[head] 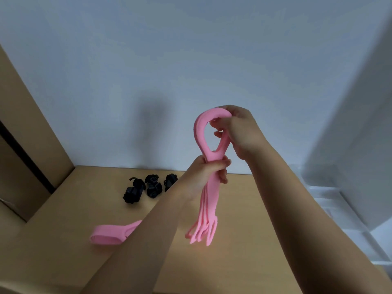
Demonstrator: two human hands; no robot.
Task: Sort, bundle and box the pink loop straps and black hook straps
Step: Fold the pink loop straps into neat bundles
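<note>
Fingers of left hand (pixel 201 170) clamp the pink loop straps (pixel 206 200) mid-length; fingers of right hand (pixel 241 132) curl round the top, bending it over, evidently forming a bundle.

A plain pale blue-grey wall (pixel 148 71) rises behind the hands (pixel 203 172). Beneath them lies a light wooden bench (pixel 244 251). A tan panel (pixel 31 124) stands to their left, white shelving (pixel 350 209) to their right.

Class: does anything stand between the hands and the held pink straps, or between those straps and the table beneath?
Nothing visible. The left hand and right hand both grip the pink straps, and the table below their hanging ends looks bare. The black bundles and pink bundle lie further left.
</note>
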